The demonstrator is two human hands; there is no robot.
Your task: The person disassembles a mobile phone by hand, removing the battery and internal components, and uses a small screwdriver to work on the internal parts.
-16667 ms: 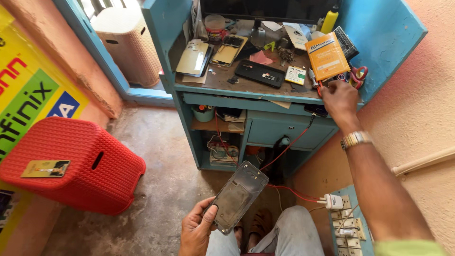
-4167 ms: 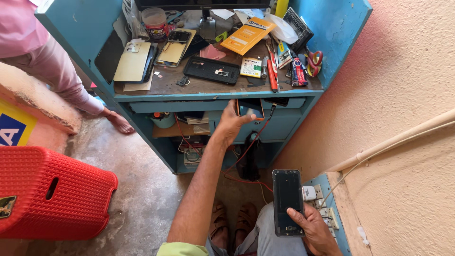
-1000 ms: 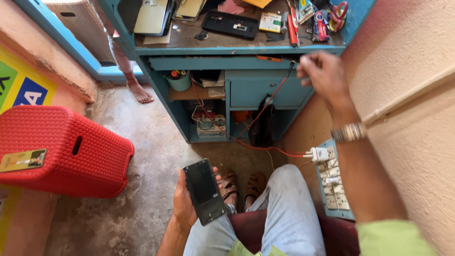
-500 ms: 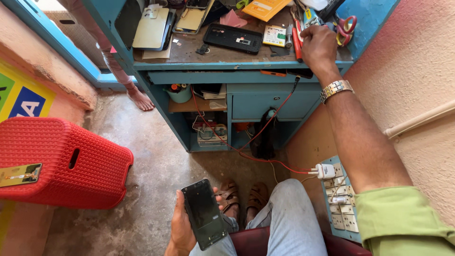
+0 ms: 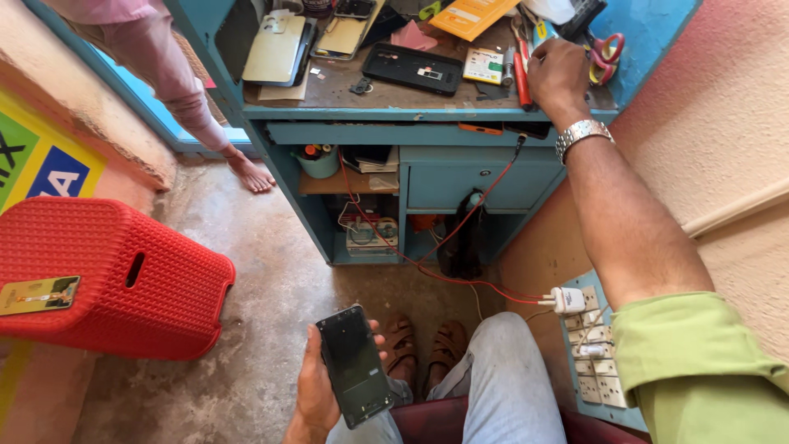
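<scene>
My left hand point(image 5: 315, 388) is low over my lap and grips a black phone point(image 5: 354, 365), its dark screen facing up. My right hand point(image 5: 560, 72), with a metal watch on its wrist, reaches up to the right end of the blue desk top point(image 5: 386, 111). Its fingers curl down among the tools there, next to a red-handled tool point(image 5: 521, 76) and red scissors point(image 5: 609, 51). The fingertips are hidden, so whether they grip anything is unclear. A black opened phone point(image 5: 409, 67) lies in the middle of the desk.
A red plastic stool point(image 5: 131, 275) with a gold flat part point(image 5: 38, 294) on it stands to the left. Another person's pink-clad leg and bare foot point(image 5: 249, 174) are by the desk's left side. A red cable point(image 5: 460, 275) runs to wall sockets point(image 5: 593, 353) at the right.
My right hand rose from the desk's front edge onto the desk top among the tools. The phone, in my right hand four seconds ago, stays in my left hand.
</scene>
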